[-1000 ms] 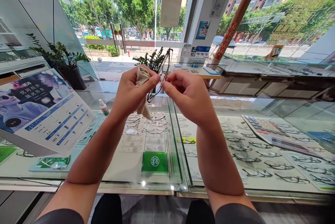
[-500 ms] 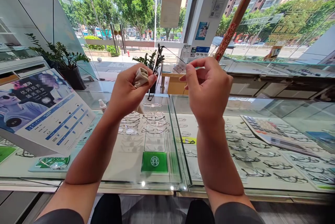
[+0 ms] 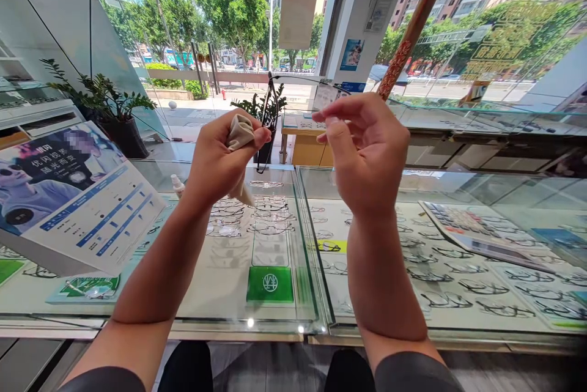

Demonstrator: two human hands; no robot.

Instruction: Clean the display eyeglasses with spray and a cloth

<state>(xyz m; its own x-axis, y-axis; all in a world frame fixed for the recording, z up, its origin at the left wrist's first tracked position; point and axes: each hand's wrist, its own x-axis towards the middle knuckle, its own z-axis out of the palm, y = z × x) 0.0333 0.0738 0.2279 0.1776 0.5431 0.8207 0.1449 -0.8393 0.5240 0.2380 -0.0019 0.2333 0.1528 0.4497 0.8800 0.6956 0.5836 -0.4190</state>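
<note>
My left hand (image 3: 224, 150) is closed around a bunched beige cleaning cloth (image 3: 240, 131) and a pair of dark thin-rimmed eyeglasses (image 3: 266, 101). The glasses are held edge-on, with the frame front upright at my thumb. One temple arm stretches from the top of the frame to the right, its far end passing behind my right hand (image 3: 367, 150). The fingers of that hand are loosely curled, with thumb and forefinger apart just below the temple arm. I see nothing gripped in them. A corner of the cloth hangs below my left hand.
Below is a glass display counter (image 3: 220, 309) with rows of eyeglasses (image 3: 270, 218) and a green card (image 3: 269, 284). On the left stand a printed display board (image 3: 92, 196) and a small spray bottle (image 3: 178, 185). A calculator (image 3: 481, 233) lies on the right. Potted plants (image 3: 98, 95) stand beyond.
The temple arm has swung upward and outward, from my right fingertips to behind that hand. My right thumb and forefinger have loosened. The cloth's corner shows more below my left hand.
</note>
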